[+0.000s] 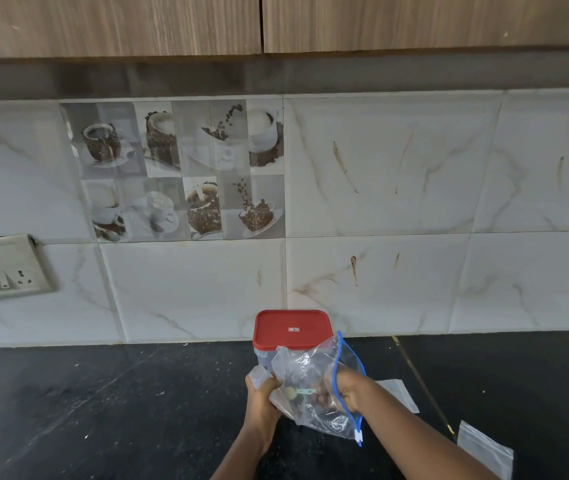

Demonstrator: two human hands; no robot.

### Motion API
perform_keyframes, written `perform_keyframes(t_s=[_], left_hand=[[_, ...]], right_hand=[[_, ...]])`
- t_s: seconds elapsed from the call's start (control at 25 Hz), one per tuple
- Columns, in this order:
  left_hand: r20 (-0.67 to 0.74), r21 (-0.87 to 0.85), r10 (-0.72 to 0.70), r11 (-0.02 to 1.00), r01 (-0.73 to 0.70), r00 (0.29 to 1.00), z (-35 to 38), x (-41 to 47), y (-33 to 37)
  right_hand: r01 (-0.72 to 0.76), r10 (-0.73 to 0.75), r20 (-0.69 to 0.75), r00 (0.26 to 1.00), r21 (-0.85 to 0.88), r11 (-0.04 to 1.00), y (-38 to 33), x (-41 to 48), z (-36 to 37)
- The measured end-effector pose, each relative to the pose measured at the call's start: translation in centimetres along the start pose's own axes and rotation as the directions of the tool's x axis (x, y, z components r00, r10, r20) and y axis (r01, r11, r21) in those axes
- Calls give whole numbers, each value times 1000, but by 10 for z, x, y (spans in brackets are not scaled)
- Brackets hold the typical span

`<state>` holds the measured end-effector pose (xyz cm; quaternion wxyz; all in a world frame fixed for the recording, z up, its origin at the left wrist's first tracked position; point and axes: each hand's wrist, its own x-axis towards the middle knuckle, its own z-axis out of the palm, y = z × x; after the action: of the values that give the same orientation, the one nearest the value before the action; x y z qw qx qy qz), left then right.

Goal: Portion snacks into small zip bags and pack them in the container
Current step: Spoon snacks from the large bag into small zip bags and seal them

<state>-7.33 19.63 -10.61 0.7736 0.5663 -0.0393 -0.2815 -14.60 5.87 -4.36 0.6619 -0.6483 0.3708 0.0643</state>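
Near the middle of the counter [103,410], just in front of the container [260,358], I am at the portioning step. My left hand [262,396] grips the large zip bag [310,368] by its crumpled closed end. My right hand [340,389] is plunged through the blue-zippered mouth towards the snacks [291,392]. Through the plastic I cannot tell whether those fingers have closed on anything. The snacks are a small mixed heap, dark and yellowish, low in the bag. The container stands shut under its red lid [292,329], its contents hidden. To the right a small zip bag [399,393] lies flat, and a second small zip bag [483,452] lies nearer me; both look unfilled. Next, I judge, I must draw out a handful and open one of them, and the lid must come off before packing.
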Motion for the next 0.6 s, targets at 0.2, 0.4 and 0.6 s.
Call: perform_keyframes(t_s=[0.2,0.4,0.6], left_hand=[[-157,249,134,964,-92,978,8,-21,19],[-23,542,464,750,-379,886,25,-33,57],[280,736,386,501,-455,879,62,-46,74]], right_hand=[[-26,18,-58,998,-139,990,-13,-9,2],[-21,22,8,1000,-36,999,-23,-16,10],[38,-37,-42,998,21,999,-25,-23,20]])
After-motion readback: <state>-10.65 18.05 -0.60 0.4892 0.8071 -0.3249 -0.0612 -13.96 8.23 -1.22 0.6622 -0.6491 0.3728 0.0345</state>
